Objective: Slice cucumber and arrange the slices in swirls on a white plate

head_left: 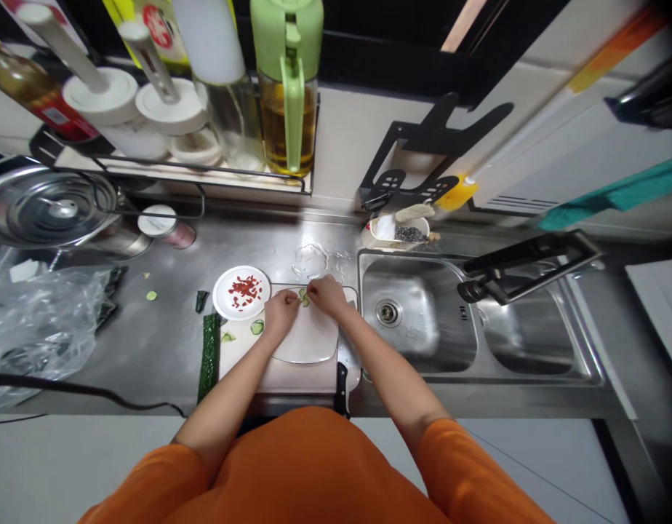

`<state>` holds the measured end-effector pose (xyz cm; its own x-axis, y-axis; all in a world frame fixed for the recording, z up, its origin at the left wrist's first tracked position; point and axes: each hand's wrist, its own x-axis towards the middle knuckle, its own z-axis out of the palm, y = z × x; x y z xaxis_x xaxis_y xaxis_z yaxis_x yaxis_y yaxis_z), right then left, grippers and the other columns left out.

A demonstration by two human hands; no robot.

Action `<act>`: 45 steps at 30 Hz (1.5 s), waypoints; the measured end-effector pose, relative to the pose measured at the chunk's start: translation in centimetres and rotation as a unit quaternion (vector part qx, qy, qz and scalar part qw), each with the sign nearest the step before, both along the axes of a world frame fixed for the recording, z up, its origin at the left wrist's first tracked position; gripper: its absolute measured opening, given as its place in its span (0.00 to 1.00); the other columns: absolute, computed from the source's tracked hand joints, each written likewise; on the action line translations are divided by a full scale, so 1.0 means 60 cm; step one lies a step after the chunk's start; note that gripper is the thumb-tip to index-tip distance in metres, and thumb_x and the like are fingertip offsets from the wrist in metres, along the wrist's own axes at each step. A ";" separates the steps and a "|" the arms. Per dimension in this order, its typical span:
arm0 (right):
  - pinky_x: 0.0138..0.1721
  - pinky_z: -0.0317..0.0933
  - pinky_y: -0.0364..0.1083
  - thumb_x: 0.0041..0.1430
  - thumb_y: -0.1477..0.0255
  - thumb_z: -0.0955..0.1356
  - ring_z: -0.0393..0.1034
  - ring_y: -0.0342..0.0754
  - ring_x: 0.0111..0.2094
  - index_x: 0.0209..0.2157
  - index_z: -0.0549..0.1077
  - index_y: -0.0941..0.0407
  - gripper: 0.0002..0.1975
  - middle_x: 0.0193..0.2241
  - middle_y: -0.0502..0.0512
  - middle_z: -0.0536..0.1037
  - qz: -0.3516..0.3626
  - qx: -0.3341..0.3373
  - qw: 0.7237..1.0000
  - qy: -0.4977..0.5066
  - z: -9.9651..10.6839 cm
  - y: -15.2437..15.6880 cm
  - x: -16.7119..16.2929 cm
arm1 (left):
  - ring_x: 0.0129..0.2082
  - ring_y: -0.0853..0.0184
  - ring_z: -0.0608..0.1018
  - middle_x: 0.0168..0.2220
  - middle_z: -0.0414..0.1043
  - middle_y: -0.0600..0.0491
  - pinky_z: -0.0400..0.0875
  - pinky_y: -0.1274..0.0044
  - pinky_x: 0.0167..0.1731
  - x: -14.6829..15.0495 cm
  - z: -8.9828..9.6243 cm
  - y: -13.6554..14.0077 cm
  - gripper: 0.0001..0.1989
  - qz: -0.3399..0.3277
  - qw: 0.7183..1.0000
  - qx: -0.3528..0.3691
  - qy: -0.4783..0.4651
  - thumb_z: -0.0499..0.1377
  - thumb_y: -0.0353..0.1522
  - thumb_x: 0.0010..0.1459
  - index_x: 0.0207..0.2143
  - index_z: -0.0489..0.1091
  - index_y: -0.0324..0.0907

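Observation:
My left hand (280, 311) and my right hand (327, 294) meet over the far edge of a white plate (308, 342) that lies on a pale cutting board (292, 375). Between the fingertips of both hands are thin green cucumber slices (302, 295). A long cucumber piece (209, 355) lies along the board's left edge, with loose slices (257, 327) beside it. A small white plate of chopped red chilli (241, 292) stands just left of my left hand. A black-handled knife (341, 386) rests on the board's right side.
A steel double sink (423, 320) is to the right with a black tap (526, 266) over it. A plastic bag (36, 327) and a pot lid (46, 207) are at the left. A rack holds an oil bottle (288, 87) and jars behind.

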<state>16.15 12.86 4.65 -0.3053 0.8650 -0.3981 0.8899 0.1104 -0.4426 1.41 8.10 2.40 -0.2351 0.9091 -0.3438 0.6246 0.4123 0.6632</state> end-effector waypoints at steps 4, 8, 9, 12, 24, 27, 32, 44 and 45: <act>0.41 0.51 0.48 0.56 0.73 0.62 0.59 0.54 0.45 0.33 0.75 0.53 0.10 0.32 0.55 0.76 0.008 -0.003 1.000 -0.018 0.002 -0.002 -0.002 | 0.31 0.67 0.75 0.28 0.76 0.55 0.65 0.78 0.36 0.001 -0.001 -0.002 0.07 -0.008 1.000 0.013 0.008 0.58 0.32 0.49 0.31 0.74 0.43; 0.40 0.50 0.48 0.57 0.73 0.61 0.58 0.54 0.45 0.34 0.74 0.53 0.10 0.32 0.56 0.76 0.015 0.009 1.000 -0.024 0.002 -0.004 -0.005 | 0.30 0.67 0.75 0.28 0.76 0.55 0.64 0.78 0.35 0.003 -0.005 -0.005 0.07 -0.016 0.999 0.027 0.007 0.57 0.31 0.50 0.32 0.73 0.43; 0.40 0.50 0.48 0.57 0.73 0.61 0.58 0.54 0.45 0.34 0.74 0.54 0.10 0.32 0.56 0.76 0.016 0.011 0.999 -0.027 0.002 -0.005 -0.005 | 0.30 0.67 0.75 0.28 0.76 0.54 0.64 0.78 0.35 0.004 -0.006 -0.005 0.07 -0.020 0.999 0.032 0.009 0.57 0.31 0.50 0.32 0.73 0.43; 0.40 0.50 0.48 0.59 0.73 0.61 0.58 0.54 0.45 0.34 0.74 0.54 0.10 0.33 0.57 0.76 0.020 0.020 0.999 -0.037 0.002 -0.008 -0.007 | 0.31 0.66 0.75 0.29 0.76 0.53 0.64 0.78 0.34 0.006 -0.008 -0.006 0.07 -0.036 0.998 0.042 0.023 0.56 0.31 0.51 0.32 0.72 0.42; 0.37 0.49 0.47 0.63 0.71 0.59 0.55 0.54 0.45 0.37 0.72 0.54 0.11 0.39 0.59 0.72 0.020 0.077 0.994 -0.070 -0.008 -0.024 -0.010 | 0.37 0.63 0.73 0.33 0.73 0.47 0.65 0.74 0.41 0.005 -0.027 -0.009 0.08 -0.090 0.988 0.114 0.057 0.54 0.30 0.52 0.32 0.72 0.40; 0.37 0.49 0.48 0.63 0.71 0.59 0.55 0.54 0.46 0.37 0.73 0.55 0.12 0.39 0.59 0.72 0.026 0.086 0.993 -0.074 -0.011 -0.028 -0.009 | 0.38 0.63 0.73 0.33 0.73 0.47 0.65 0.73 0.42 0.004 -0.027 -0.010 0.09 -0.114 0.986 0.108 0.055 0.52 0.30 0.54 0.31 0.73 0.40; 0.37 0.48 0.48 0.64 0.71 0.59 0.54 0.54 0.46 0.37 0.73 0.56 0.13 0.39 0.60 0.72 0.050 0.106 0.990 -0.077 -0.015 -0.036 -0.004 | 0.38 0.63 0.73 0.34 0.74 0.47 0.65 0.73 0.43 0.003 -0.026 -0.012 0.10 -0.125 0.985 0.100 0.063 0.52 0.30 0.55 0.32 0.74 0.40; 0.37 0.47 0.47 0.64 0.70 0.59 0.55 0.52 0.46 0.40 0.74 0.54 0.13 0.39 0.57 0.73 0.011 0.123 0.992 -0.029 -0.004 -0.063 0.012 | 0.40 0.62 0.73 0.36 0.75 0.47 0.65 0.73 0.44 -0.006 -0.006 -0.018 0.12 -0.109 0.987 0.102 0.060 0.52 0.31 0.56 0.36 0.74 0.40; 0.37 0.47 0.47 0.64 0.70 0.59 0.55 0.52 0.47 0.40 0.74 0.54 0.13 0.40 0.57 0.73 0.002 0.119 0.993 -0.025 -0.001 -0.066 0.015 | 0.40 0.62 0.73 0.36 0.75 0.47 0.65 0.73 0.44 -0.013 0.000 -0.020 0.12 -0.102 0.987 0.107 0.061 0.52 0.31 0.56 0.37 0.74 0.40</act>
